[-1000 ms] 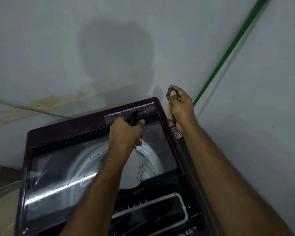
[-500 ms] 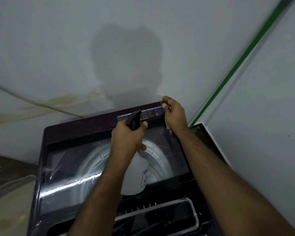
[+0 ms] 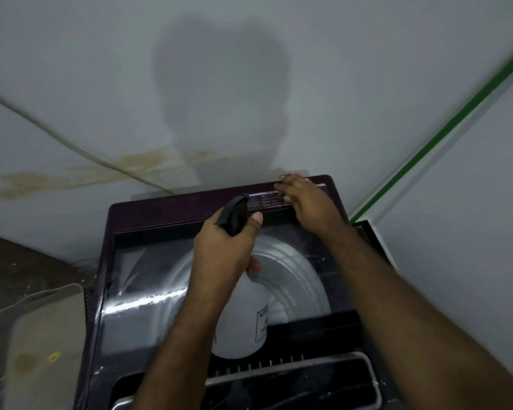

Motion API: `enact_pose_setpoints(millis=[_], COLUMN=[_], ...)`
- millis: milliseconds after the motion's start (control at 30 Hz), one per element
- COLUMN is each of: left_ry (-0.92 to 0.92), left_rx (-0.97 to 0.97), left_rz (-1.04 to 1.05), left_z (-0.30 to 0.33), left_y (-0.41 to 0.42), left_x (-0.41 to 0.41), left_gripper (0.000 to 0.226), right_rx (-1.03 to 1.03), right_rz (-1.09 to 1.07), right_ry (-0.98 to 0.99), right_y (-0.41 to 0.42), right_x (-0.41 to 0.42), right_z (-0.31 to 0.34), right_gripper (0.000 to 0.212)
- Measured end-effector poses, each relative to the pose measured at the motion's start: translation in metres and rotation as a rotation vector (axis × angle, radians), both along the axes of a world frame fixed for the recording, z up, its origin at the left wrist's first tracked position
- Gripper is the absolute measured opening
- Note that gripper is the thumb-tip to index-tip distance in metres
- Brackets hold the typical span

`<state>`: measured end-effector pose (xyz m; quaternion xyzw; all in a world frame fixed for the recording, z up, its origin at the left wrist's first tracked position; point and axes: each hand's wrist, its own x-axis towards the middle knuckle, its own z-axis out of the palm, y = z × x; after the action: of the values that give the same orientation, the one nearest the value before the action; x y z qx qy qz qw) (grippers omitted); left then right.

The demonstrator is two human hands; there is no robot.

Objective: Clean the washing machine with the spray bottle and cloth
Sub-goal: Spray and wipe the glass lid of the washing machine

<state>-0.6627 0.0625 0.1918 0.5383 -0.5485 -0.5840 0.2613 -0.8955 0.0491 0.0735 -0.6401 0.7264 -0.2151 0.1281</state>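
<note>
A dark maroon top-load washing machine [image 3: 160,213] fills the lower middle, its glass lid [image 3: 139,279] closed over the pale drum. My left hand [image 3: 222,250] grips the neck of a white spray bottle [image 3: 243,324], thumb beside its black trigger head, which points toward the back panel. The bottle hangs just above the lid. My right hand [image 3: 308,204] lies on the back panel at the label strip near the right rear corner, fingers stretched flat and blurred. No cloth shows; whether one lies under that hand is hidden.
Grey walls meet in a corner behind the machine, where a green pipe [image 3: 427,143] runs down. A pale cable [image 3: 71,146] slants across the stained wall. A translucent plastic lid or tray [image 3: 42,335] sits at the left. A white-edged object [image 3: 375,235] stands at the right.
My right hand moved from beyond the machine's right rear corner onto the back panel and flattened out. The dark patterned cloth it gripped is out of sight. My left hand stayed over the lid.
</note>
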Motion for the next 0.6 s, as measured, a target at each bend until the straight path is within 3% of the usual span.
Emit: enact_pose_setpoints(millis=[133,333,500,600], left_ry=[0.008,-0.027,0.031,0.029], left_rx=[0.015,0.025,0.037,0.048], left_rz=[0.017,0.003,0.005,0.006], left_z=[0.000,-0.004,-0.003,-0.007], left_y=[0.000,-0.012,-0.022,-0.026], left_x=[0.013,0.026,0.033,0.043], left_gripper=[0.016,0.016,0.014,0.017], right_rx=[-0.007,-0.008,-0.061,-0.065], right_rz=[-0.077,0.155,-0.209,-0.347], right_ry=[0.012,0.040,-0.028,0.018], right_y=[-0.041,-0.033,-0.019,-0.036], right_x=[0.018,0.080,0.016,0.033], right_z=[0.001,0.003,-0.001,0.003], right_gripper=[0.036,0.045,0.029,0.029])
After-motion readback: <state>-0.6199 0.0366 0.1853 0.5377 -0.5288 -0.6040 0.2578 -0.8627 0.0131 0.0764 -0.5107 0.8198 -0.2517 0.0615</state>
